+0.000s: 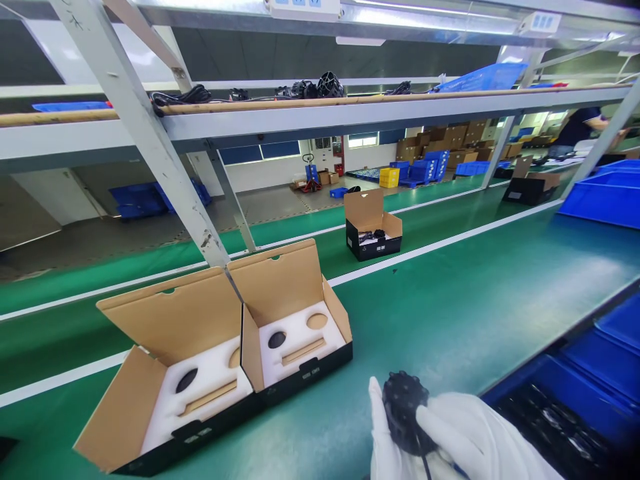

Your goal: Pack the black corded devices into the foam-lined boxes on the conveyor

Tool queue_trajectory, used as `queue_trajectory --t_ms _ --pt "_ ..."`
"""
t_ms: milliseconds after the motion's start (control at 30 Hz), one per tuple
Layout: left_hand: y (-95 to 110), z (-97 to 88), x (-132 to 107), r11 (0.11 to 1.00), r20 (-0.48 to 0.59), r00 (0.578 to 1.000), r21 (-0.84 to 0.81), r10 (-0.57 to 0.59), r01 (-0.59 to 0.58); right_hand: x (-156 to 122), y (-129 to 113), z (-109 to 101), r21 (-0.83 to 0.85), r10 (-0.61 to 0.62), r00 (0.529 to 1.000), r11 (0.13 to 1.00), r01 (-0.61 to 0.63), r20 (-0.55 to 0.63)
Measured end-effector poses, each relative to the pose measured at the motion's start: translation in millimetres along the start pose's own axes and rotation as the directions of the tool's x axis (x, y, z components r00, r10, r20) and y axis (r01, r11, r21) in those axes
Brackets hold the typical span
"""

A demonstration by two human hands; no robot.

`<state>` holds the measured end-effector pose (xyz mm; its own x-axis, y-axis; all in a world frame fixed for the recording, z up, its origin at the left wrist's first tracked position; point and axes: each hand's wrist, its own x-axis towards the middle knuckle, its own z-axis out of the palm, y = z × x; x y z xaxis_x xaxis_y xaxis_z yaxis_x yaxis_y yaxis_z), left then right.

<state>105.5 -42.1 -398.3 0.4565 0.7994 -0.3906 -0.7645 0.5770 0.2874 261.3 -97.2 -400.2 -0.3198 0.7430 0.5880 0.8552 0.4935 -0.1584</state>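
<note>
At the lower right of the head view, both hands wear white gloves and close around a round black knobbed part (404, 407) with a thin cable. My left hand (385, 450) holds it from the left and below. From the right, my right hand (475, 427) presses its fingers against it. The cable hangs down between the hands, where its end is hidden. To the left stand two open cardboard boxes, a left box (185, 320) and a right box (280, 277). Each has a white foam insert (295, 325) with a dark round piece in one hole.
A third open box (373, 248) with black parts stands farther along the green table (450, 300). Blue bins (600, 380) line the right side. A slanted metal post (165, 153) rises behind the boxes to a shelf (350, 120). A person (575, 130) is far right.
</note>
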Motion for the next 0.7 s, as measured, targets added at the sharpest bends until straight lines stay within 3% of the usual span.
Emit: queue_trajectory --t_ms 67,100,167,200,267,367,467,567,700 --pt "2 1.5 -1 0.999 0.027 0.999 0.007 -0.044 0.044 11 -2 -12 0.165 0.180 0.977 0.966 -0.197 0.112" --pt "2 3.1 -1 0.995 0.055 0.993 0.017 -0.100 0.099 19 -3 -18 0.247 0.308 0.937 0.907 -0.342 0.168" --pt "2 6.6 -1 0.972 0.113 0.965 0.041 -0.235 0.231 37 -5 -31 0.369 0.531 0.803 0.713 -0.596 0.270" --pt "1 8.0 -1 0.959 0.132 0.949 0.045 -0.285 0.281 46 -6 -36 0.414 0.592 0.743 0.619 -0.668 0.313" --pt "-1 9.0 -1 0.943 0.137 0.933 0.045 -0.333 0.330 64 -8 -41 0.471 0.606 0.675 0.490 -0.734 0.421" --pt "-3 6.7 -1 0.945 0.125 0.937 0.037 -0.327 0.325 81 -8 -38 0.507 0.499 0.655 0.415 -0.755 0.567" --pt "-4 2.7 1 0.937 0.144 0.927 0.106 -0.346 0.333 86 -7 -33 0.509 0.439 0.629 0.369 -0.777 0.641" --pt "-3 0.6 2 0.928 0.194 0.912 0.173 -0.362 0.331 87 -6 -33 0.509 0.438 0.623 0.359 -0.782 0.648" --pt "2 -0.8 5 0.938 0.256 0.908 0.194 -0.333 0.289 85 -5 -39 0.538 0.455 0.654 0.373 -0.756 0.604"
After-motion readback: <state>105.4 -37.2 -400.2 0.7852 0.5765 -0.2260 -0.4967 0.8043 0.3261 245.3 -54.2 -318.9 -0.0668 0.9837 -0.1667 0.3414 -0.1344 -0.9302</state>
